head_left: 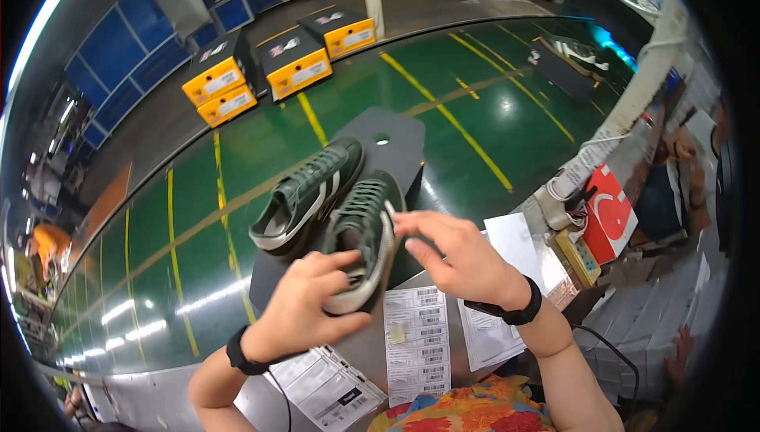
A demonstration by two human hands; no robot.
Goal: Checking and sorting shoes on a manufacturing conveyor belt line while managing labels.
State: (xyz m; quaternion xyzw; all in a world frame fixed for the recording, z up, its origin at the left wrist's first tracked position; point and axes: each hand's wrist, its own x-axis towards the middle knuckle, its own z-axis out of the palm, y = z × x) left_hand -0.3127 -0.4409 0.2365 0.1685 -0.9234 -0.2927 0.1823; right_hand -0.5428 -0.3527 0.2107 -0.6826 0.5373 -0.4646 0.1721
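Observation:
Two dark green sneakers with pale stripes and soles sit side by side on a dark grey panel with a round hole (404, 127). My left hand (305, 305) grips the nearer sneaker (368, 202) at its heel, with fingers at the collar and the thumb along the outside. The fingers of my right hand (455, 254) are apart, the index fingertip at or close to this shoe's striped side. I cannot tell whether they touch. To the left, the other sneaker (313, 190) lies untouched, toe pointing away.
The green surface (475, 139) has yellow lines. Black-and-yellow shoe boxes (297, 68) stand at its far edge; an open box with shoes (574, 60) is at far right. Label sheets (419, 353) lie nearby, beside a white post (633, 107), a power strip (578, 258) and a red-and-white box (609, 214).

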